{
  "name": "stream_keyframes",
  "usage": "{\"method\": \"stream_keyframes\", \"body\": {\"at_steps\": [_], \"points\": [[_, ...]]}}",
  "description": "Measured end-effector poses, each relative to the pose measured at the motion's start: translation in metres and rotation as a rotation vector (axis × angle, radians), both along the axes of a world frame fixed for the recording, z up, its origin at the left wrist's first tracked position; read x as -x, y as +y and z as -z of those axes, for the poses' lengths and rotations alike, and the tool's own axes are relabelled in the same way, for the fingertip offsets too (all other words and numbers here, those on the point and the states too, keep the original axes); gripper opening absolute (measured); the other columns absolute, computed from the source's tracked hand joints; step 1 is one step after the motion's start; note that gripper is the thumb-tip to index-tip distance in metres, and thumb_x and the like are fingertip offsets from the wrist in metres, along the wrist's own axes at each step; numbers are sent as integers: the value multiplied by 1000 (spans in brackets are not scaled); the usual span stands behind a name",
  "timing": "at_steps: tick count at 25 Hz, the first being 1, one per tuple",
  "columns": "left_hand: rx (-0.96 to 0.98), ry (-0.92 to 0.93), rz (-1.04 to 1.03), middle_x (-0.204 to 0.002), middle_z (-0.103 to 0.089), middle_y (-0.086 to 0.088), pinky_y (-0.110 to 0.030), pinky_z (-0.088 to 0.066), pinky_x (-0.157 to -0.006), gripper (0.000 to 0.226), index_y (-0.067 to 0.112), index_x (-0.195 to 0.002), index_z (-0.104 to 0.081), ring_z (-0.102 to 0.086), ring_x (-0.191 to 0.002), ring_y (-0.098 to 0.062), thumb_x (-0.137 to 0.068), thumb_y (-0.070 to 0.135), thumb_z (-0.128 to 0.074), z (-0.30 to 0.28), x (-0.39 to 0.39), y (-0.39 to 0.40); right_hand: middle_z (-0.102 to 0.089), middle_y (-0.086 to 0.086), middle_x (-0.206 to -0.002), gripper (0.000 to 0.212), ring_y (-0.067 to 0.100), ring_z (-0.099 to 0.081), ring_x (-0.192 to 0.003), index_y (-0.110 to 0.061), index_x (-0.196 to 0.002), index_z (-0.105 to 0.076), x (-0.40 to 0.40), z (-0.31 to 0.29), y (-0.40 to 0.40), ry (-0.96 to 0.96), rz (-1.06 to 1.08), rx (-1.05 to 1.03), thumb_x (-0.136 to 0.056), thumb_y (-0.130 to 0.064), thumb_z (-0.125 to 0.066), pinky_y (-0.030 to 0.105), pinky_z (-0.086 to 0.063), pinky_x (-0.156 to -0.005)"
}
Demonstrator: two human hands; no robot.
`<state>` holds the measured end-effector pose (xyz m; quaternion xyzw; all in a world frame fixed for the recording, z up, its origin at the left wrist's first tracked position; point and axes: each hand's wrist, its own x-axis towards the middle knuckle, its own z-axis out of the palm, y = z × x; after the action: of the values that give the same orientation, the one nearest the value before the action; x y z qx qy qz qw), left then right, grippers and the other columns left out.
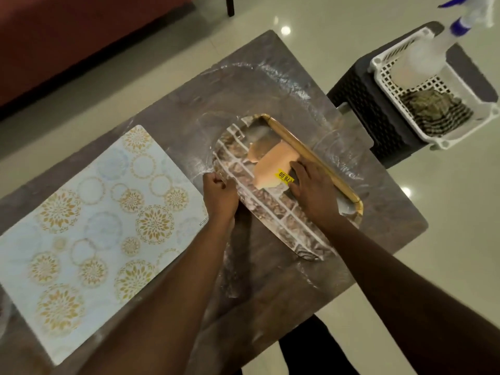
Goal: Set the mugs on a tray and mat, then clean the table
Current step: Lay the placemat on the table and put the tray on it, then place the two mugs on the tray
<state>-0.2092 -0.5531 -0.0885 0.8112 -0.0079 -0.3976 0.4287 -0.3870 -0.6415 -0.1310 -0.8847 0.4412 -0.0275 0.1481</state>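
Observation:
A patterned tray [281,212] with a gold rim lies in the middle of the table, inside clear plastic wrap [292,85] that spreads around it. A peach paper label [273,165] with a yellow price sticker [285,176] lies on the tray. My left hand [219,194] is closed in a fist, pinching the wrap at the tray's left edge. Palm down, my right hand [313,190] rests on the tray beside the sticker and grips nothing. A floral mat [89,234] lies flat on the table's left half. No mugs are in view.
The table [270,301] is dark brown stone. To its right, a dark woven stool [362,109] carries a white basket [443,136] holding a spray bottle [424,52] and a folded cloth [433,109]. A red sofa [67,36] stands behind, on glossy pale floor.

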Motion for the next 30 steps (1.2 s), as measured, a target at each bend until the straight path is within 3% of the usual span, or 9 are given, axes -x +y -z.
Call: {"method": "stream_keyframes", "body": {"at_steps": [5, 9, 12, 14, 19, 22, 25, 28, 30], "points": [[174, 141, -120, -97, -71, -5, -33, -55, -59, 38, 28, -118, -41, -68, -73, -18, -92, 6, -57, -20, -16, 19, -51, 14, -133, 46, 38, -49, -118, -11, -129, -51, -24, -8, 11, -92, -5, -71, -88, -32, -57, 54, -47, -89], [334, 197, -364, -123, -66, -7, -34, -58, -62, 67, 33, -142, -33, -69, -96, -27, -92, -4, -56, -28, -61, 90, -48, 14, -139, 52, 38, -48, -122, -11, -133, -50, -100, -20, 36, -88, -235, -70, -86, -34, -53, 53, -45, -92], [392, 199, -651, -125, -57, -14, -34, -60, -59, 70, 25, -145, -27, -68, -78, -20, -90, -12, -50, -38, -100, 166, -47, 12, -141, 53, 36, -46, -127, -12, -134, -50, -185, -29, 92, -88, -479, -79, -89, -39, -40, 53, -42, -94], [380, 215, -863, -134, -52, -22, -38, -60, -64, 78, 32, -149, -17, -64, -71, -18, -92, -13, -46, -36, -119, 213, -48, 12, -140, 53, 36, -46, -127, -14, -132, -51, -236, -30, 135, -68, -646, -65, -90, -41, -36, 52, -41, -95], [386, 282, -1180, -149, -40, -23, -45, -47, -87, 90, 36, -153, 1, -63, -103, -31, -94, -15, -44, -16, -141, 292, -51, 16, -137, 50, 40, -48, -125, -11, -130, -54, -303, -7, 211, -33, -890, -34, -85, -27, -68, 56, -40, -96], [391, 302, -1149, -111, -61, -16, -40, -56, -70, 76, 33, -148, -18, -63, -72, -18, -94, -12, -48, -2, -147, 314, -48, 13, -140, 45, 36, -43, -129, -13, -132, -52, -308, 4, 231, -10, -882, -7, -91, -33, -52, 53, -38, -100], [177, 184, -869, -86, -63, -20, -27, -47, -42, 20, 23, -106, -49, -56, -46, -15, -95, 10, -60, 9, -161, 352, -41, 10, -147, 52, 32, -34, -136, -17, -138, -46, -310, 10, 240, 39, -844, -30, -94, -41, -33, 50, -31, -107], [-147, -105, -740, -88, -71, -12, -41, -56, -61, 16, 22, -101, -59, -62, -65, -23, -88, 29, -65, 5, -186, 403, -40, 10, -148, 55, 32, -31, -138, -17, -138, -46, -310, 9, 239, 39, -813, -55, -93, -44, -30, 51, -29, -107], [-186, -254, -686, -90, -69, -2, -32, -54, -69, 9, 20, -100, -62, -65, -81, -24, -91, 22, -61, -19, -209, 427, -43, 13, -145, 52, 34, -37, -135, -13, -134, -50, -314, 0, 247, -20, -776, -76, -92, -42, -39, 53, -33, -104]]}}
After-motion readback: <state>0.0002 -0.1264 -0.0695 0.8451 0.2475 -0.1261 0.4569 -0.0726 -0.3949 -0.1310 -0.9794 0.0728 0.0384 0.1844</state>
